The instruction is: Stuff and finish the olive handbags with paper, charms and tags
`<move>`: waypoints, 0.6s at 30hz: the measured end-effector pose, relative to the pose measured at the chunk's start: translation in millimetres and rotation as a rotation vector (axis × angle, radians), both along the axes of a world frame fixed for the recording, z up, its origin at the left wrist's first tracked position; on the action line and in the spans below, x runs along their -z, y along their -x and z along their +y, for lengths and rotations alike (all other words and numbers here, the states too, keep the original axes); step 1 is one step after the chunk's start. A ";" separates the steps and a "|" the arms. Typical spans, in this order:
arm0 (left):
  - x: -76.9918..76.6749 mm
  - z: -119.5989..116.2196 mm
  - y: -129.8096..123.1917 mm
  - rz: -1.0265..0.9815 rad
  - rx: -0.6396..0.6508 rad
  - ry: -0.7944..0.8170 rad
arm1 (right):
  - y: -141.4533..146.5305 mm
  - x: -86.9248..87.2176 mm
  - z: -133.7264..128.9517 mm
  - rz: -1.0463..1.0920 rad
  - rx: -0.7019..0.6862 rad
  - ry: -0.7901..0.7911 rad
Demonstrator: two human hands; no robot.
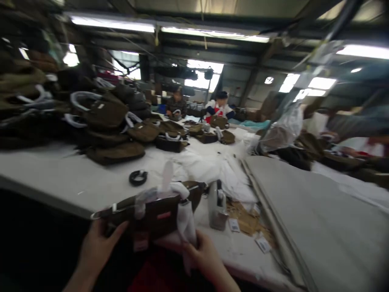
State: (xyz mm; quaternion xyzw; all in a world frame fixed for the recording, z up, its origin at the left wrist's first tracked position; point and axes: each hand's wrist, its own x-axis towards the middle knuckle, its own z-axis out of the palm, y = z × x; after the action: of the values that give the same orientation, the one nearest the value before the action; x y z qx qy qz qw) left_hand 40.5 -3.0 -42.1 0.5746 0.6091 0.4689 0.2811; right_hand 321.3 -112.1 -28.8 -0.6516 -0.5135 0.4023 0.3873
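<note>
A dark brown bag (161,217) with a small reddish label and white-wrapped handles is at the table's near edge. My left hand (99,243) grips its left end, thumb in front and fingers behind. At the bag's right side, my right hand (203,251) is closed on a white wrapping strip (187,223) that hangs from the handle. A paper tag (141,241) dangles below the bag's front. The image is slightly blurred, and the fingers behind the bag are hidden.
A black ring-shaped coil (138,177) lies beyond the bag. Right of it stand a grey box-like holder (217,209) and brown cardboard (247,219) with white tags. Brown bags (106,117) are piled at left. Two people sit across the table; a metal rail (273,215) runs at right.
</note>
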 end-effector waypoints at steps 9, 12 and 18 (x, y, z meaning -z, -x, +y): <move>6.2 -12.1 -6.7 -0.142 0.067 0.077 | -10.4 12.7 -2.9 -0.041 -0.084 -0.048; 5.0 -10.5 -1.9 -0.161 0.079 0.077 | -27.6 9.5 2.0 -0.063 0.072 -0.161; -5.0 -8.6 -2.2 -0.293 0.097 -0.034 | -73.6 -2.2 53.6 -0.221 0.231 -0.400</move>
State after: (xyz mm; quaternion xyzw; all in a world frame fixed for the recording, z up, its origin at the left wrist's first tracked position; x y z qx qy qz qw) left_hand 42.7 -11.7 -37.1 0.5332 0.5251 0.5438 0.3798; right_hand 394.9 -58.5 -26.6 -0.6563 -0.5442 0.1721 0.4935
